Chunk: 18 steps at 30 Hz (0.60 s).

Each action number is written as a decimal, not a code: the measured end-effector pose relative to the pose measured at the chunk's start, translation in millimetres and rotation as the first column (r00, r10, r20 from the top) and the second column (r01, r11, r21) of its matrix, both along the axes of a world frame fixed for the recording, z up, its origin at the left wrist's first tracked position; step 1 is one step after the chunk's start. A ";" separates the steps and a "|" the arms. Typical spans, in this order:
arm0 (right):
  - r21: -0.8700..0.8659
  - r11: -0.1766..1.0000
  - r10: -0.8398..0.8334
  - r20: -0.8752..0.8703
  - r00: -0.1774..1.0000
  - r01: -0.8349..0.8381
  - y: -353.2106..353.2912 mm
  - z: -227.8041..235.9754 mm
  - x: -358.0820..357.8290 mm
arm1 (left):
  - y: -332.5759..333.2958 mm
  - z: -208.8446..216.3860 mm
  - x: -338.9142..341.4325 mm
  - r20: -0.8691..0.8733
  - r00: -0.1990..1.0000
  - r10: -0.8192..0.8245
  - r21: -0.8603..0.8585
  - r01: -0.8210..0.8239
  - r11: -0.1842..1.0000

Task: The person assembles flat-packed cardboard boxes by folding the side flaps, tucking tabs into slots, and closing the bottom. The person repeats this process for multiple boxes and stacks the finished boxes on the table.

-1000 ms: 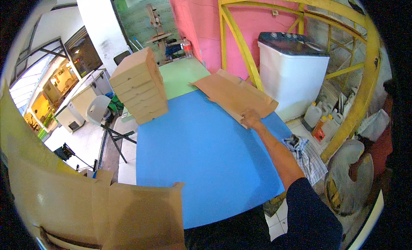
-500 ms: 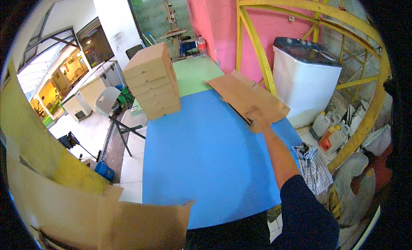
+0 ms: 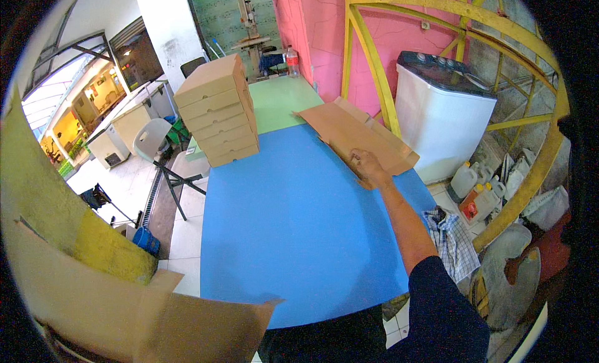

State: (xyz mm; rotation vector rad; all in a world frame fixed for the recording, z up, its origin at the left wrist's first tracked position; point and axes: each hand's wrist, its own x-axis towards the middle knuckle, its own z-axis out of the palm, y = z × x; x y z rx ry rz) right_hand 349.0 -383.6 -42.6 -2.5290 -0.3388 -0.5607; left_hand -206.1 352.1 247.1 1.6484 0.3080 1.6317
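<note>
Curled fingers of the right hand (image 3: 369, 169) are resting at the near edge of a cardboard piece (image 3: 349, 127), right of centre; whether they are pinching it, I cannot tell. Beneath, a blue tabletop (image 3: 287, 232) is spreading; stacked boxes (image 3: 218, 113) are standing upper left, larger cardboard (image 3: 206, 329) lower left.

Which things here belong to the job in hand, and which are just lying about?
In use, apparently:
cardboard blank at the right hand
cardboard piece, lower left
stacked cardboard boxes
blue tabletop

Lying about, probably:
checked cloth
washing machine
plastic jugs
folding chair
plastic bottle
</note>
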 end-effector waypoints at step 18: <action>-0.295 0.955 -0.058 -0.064 0.996 0.037 4.1 16.2 -9.1 | 11.4 8.8 -12.3 -0.061 0.992 0.108 0.238 -0.091 0.967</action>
